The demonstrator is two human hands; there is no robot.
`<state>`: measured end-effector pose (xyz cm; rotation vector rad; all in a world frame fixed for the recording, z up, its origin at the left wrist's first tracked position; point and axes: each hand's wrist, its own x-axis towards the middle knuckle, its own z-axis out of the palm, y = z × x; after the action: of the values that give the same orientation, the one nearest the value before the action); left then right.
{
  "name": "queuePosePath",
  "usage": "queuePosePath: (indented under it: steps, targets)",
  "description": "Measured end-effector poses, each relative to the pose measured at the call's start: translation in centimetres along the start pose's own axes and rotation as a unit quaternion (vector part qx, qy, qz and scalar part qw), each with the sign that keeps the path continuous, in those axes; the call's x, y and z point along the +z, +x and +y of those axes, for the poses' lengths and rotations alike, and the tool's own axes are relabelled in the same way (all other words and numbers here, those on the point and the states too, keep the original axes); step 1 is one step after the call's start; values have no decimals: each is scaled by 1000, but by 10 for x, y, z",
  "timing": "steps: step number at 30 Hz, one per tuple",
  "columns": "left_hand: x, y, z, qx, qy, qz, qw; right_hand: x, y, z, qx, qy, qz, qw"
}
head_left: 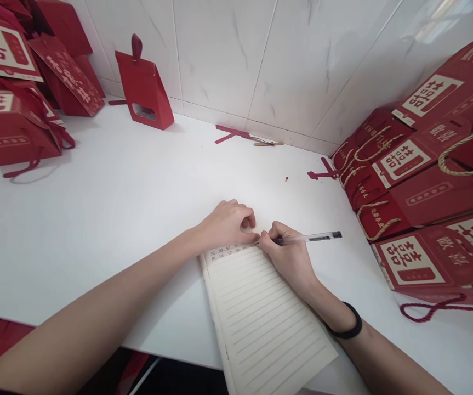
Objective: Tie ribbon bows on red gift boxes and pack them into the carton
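Observation:
A lined notebook [265, 318] lies at a slant on the white table, its lower part jutting past the front edge. Several short groups of handwritten characters fill the upper lines; the lines below are blank. In my right hand [291, 258] is a clear pen [318, 237] with a black end cap, pinched close to its tip, which my fingers hide. The side of that hand rests on the page. My left hand [228, 224] lies across the top of the notebook, fingers loosely bent, with a gap between thumb and forefinger and nothing held.
Red gift boxes [18, 129] are piled at the back left, beside a standing red box [146, 90]. More red boxes and bags [425, 192] with rope handles line the right. Dark red ribbons [236, 133] lie by the tiled wall [220, 55].

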<state>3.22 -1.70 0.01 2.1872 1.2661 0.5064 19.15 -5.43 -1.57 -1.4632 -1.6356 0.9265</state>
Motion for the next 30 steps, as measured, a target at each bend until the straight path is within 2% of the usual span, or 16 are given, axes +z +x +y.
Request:
queuePosePath:
  steps: [3,8,12,13,15,18,22,25,28,30]
  targets:
    - [-1,0,0,1,-3,0,1000,-1,1,0,15,42,12,999]
    - [5,2,-8,10,-43,22,999,-12,12,9,44,223,61,972]
    - [8,5,-21,-25,-181,30,983,-27,26,20,1,152,127,980]
    - [7,5,-25,-35,-217,58,974,-29,29,22,15,144,127,981]
    - [2,5,-33,-70,-244,156,955,-33,34,25,63,135,117,982]
    - [-10,-2,-47,-120,-195,299,926,-37,36,30,103,136,118,978]
    - [-39,-34,-79,-189,-104,442,871,-41,35,39,107,130,93,981]
    - [-74,-72,-113,-253,-26,524,813,-40,36,41,107,107,76,986]
    - [-114,-108,-146,-346,35,598,722,-37,39,43,108,89,53,989]
    - [-139,-122,-162,-402,58,629,663,-35,41,44,106,80,43,990]
